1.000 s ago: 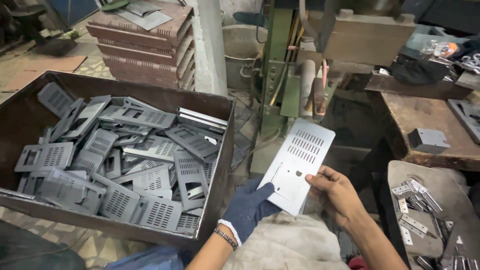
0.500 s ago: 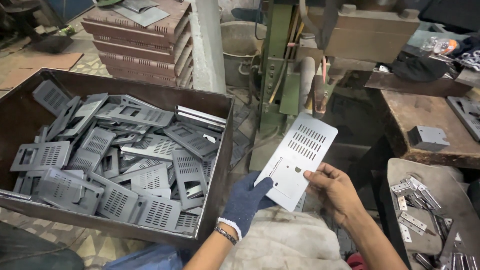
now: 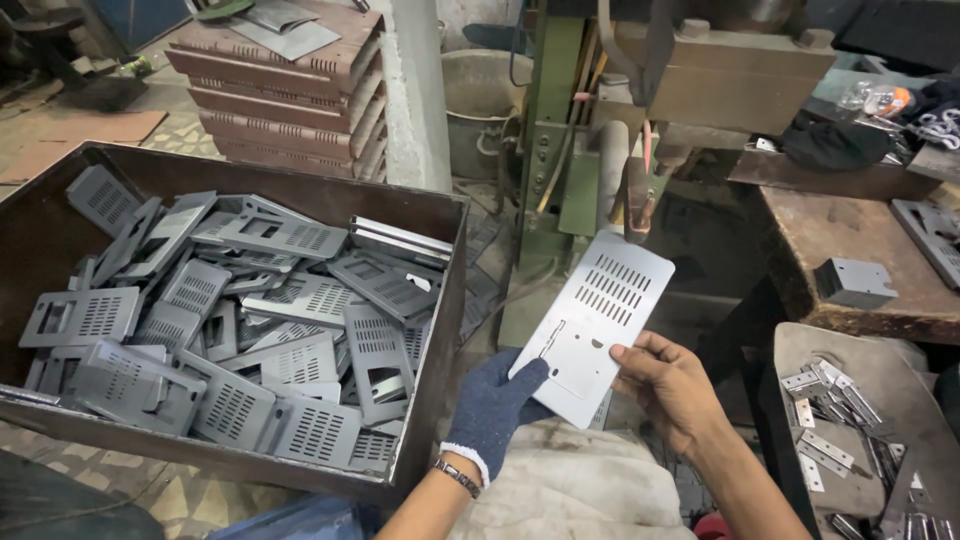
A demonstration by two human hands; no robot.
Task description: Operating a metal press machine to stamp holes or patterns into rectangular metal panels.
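Note:
A flat grey metal plate [image 3: 590, 320] with rows of vent slots is held up between both my hands, in front of a green machine [image 3: 560, 150]. My left hand [image 3: 495, 405], in a dark blue glove, grips the plate's lower left edge. My right hand [image 3: 665, 385], bare, holds its lower right edge with the thumb on the face. To the left stands a big brown metal bin [image 3: 440, 300] filled with several similar slotted grey plates [image 3: 290, 340].
A rusty workbench [image 3: 860, 240] at right carries a small grey bracket [image 3: 850, 282]. A tray [image 3: 870, 350] of small metal hinges sits at lower right. Stacked brown metal trays [image 3: 280, 90] and a grey bucket [image 3: 480, 90] stand at the back. White cloth [image 3: 570, 490] covers my lap.
The plate has risen and moved slightly right, closer to the machine, with both hands still on it.

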